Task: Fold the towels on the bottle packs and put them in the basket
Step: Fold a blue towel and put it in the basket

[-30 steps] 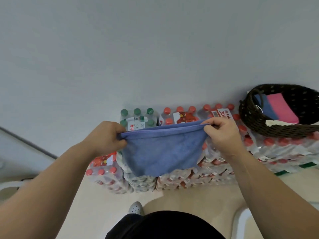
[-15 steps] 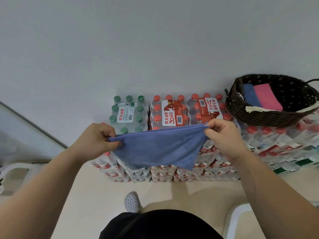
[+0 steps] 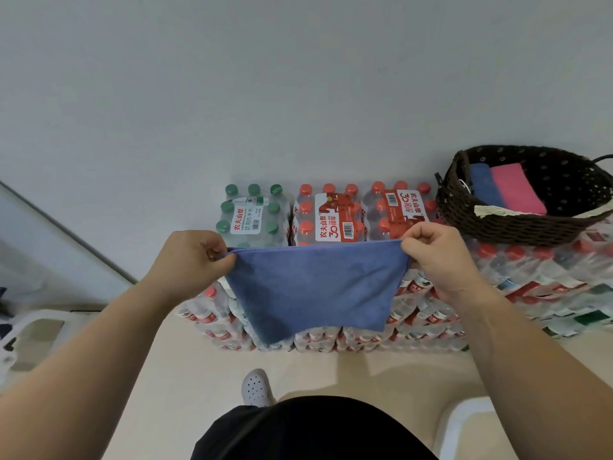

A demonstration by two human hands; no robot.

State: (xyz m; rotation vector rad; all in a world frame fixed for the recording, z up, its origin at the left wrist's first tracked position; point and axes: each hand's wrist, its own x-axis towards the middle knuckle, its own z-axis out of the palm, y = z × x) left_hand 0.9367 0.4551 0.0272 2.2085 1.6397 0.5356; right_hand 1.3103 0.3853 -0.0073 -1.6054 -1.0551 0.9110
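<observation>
A blue towel [image 3: 315,287] hangs stretched in the air in front of the stacked bottle packs [image 3: 328,214]. My left hand [image 3: 192,260] pinches its upper left corner and my right hand [image 3: 438,257] pinches its upper right corner. The top edge is taut and level; the cloth droops below it over the front of the packs. At the right, a dark woven basket [image 3: 517,227] sits on top of the packs. A folded blue towel [image 3: 482,187] and a folded pink towel [image 3: 515,189] lie inside it.
A grey wall rises right behind the packs. The packs stand on a beige floor, and my shoe [image 3: 255,388] shows below them. A white plastic object [image 3: 30,333] is at the left and a white stool edge [image 3: 464,423] at the lower right.
My hands have spread a little wider and drawn the towel's top edge straight. The view has tilted down, so more of the pack tops and the basket show.
</observation>
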